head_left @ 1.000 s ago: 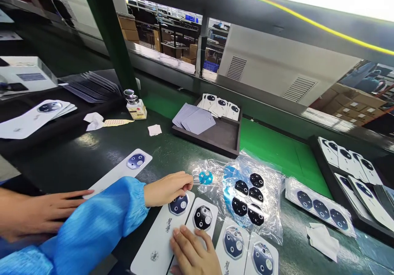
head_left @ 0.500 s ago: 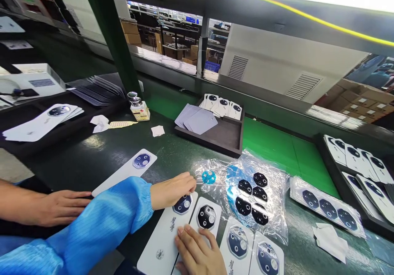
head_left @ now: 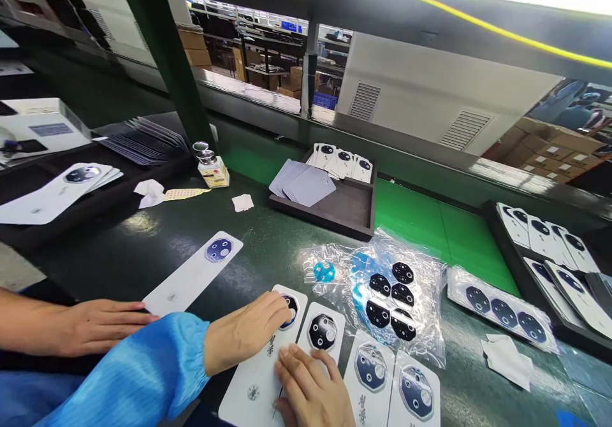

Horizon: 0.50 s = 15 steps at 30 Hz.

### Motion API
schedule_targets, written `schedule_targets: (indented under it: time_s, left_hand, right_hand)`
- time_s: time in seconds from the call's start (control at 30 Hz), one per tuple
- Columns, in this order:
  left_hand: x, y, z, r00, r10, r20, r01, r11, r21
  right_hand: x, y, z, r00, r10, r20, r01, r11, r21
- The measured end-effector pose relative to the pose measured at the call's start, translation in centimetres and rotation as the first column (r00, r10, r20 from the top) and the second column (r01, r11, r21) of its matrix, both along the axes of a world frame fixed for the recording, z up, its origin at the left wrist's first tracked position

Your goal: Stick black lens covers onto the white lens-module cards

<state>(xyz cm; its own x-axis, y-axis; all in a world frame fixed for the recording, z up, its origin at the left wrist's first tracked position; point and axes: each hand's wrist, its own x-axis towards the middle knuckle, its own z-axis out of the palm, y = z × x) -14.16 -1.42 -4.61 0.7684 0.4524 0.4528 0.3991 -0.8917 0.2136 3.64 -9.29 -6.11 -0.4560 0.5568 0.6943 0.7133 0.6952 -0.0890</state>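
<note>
My left hand (head_left: 251, 327), in a blue sleeve, has its fingers bent together over the dark eight-sided plate (head_left: 292, 310) of a white panel (head_left: 248, 385). Whatever they pinch is hidden. My right hand (head_left: 315, 385) lies flat, fingers stretched, across the edges of that panel and a second white panel (head_left: 329, 354). The second panel's black eight-sided plate (head_left: 322, 331) shows above my fingers. Right of it lie two similar panels, a nearer one (head_left: 368, 389) and one farther right (head_left: 421, 419).
A co-worker's hand (head_left: 100, 326) touches another white panel (head_left: 191, 280) at left. A clear plastic bag (head_left: 430, 344) holds several black plates. A black tray (head_left: 351, 213) with panels stands behind; another tray (head_left: 492, 217) is at right. A small bottle (head_left: 213, 171) stands near the green post (head_left: 162, 57).
My left hand has moved down and slightly left, from the panel's top edge onto its dark plate. My right hand stays on the panels. The view has shifted slightly.
</note>
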Motion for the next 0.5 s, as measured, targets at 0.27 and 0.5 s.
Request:
schedule_targets:
  time_s: [0.27,0.5]
  left_hand:
    - [-1.7,-3.8,1.0,0.998,-0.041,0.044,0.053,0.952,-0.303]
    - [2.0,-6.7,2.2,0.988,0.002,0.151,0.093,0.781,-0.618]
  right_hand:
    - [0.8,-1.1,-1.5,0.998,0.031,0.054,-0.018,0.973,-0.229]
    - [4.0,-4.9,-0.2,0.979,-0.152,0.134,0.196,0.882,-0.428]
